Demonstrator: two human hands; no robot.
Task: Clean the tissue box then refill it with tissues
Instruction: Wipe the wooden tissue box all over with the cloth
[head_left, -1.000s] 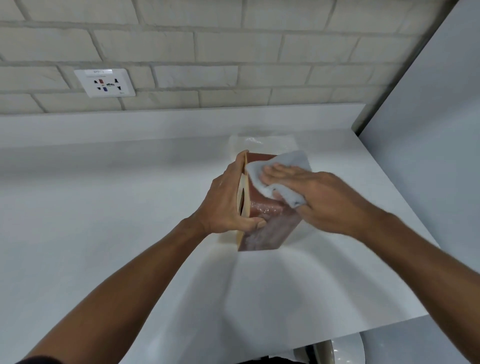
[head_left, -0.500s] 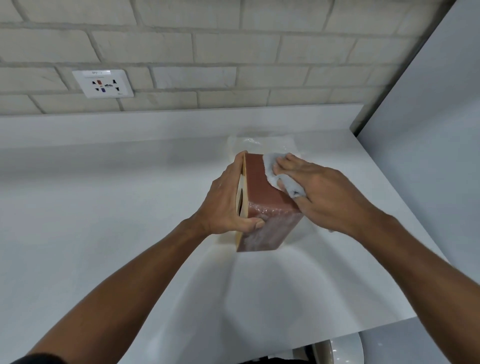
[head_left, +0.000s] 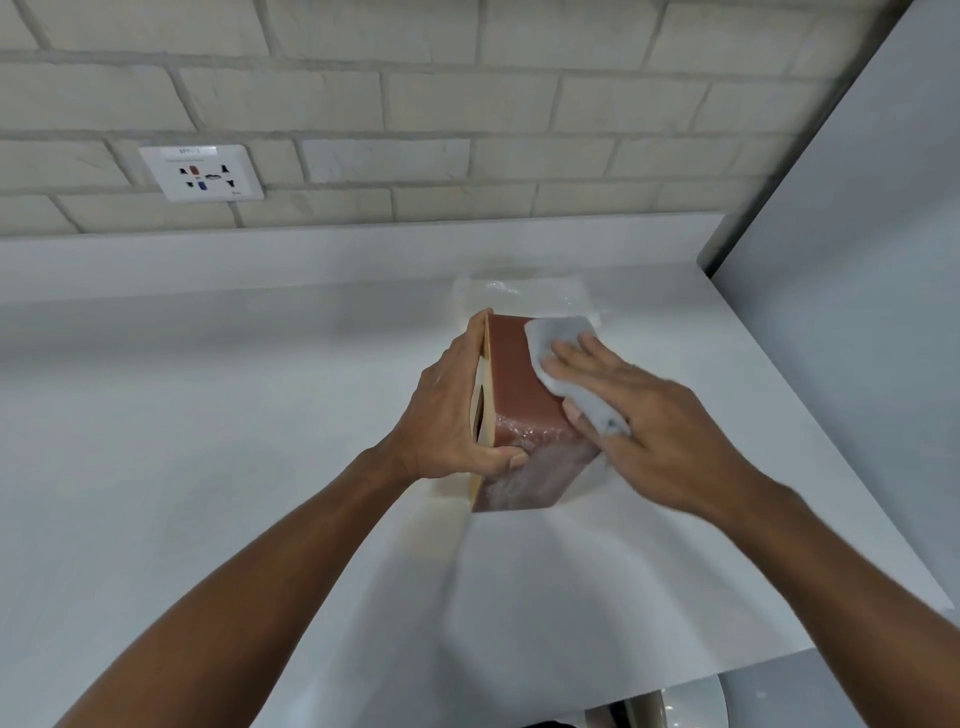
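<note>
Tissue box (head_left: 519, 395) stands on its long side on the white counter (head_left: 208, 415), and its upper face is being wiped.

The box is brown with a pale slotted face turned to the left. It looks stiff, light and a little glossy, so I think it can slip if it is held only at the smooth faces; the edges and the near end give the better hold. The left hand (head_left: 447, 415) grips it there, palm on the slotted face and thumb curled around the near end. The right hand (head_left: 639, 415) lays its fingers (head_left: 571, 371) almost straight on a grey cloth (head_left: 558, 338) and presses it on the top face. Just behind the box lies a clear plastic packet (head_left: 519, 293), near the brick wall (head_left: 467, 104).
</note>
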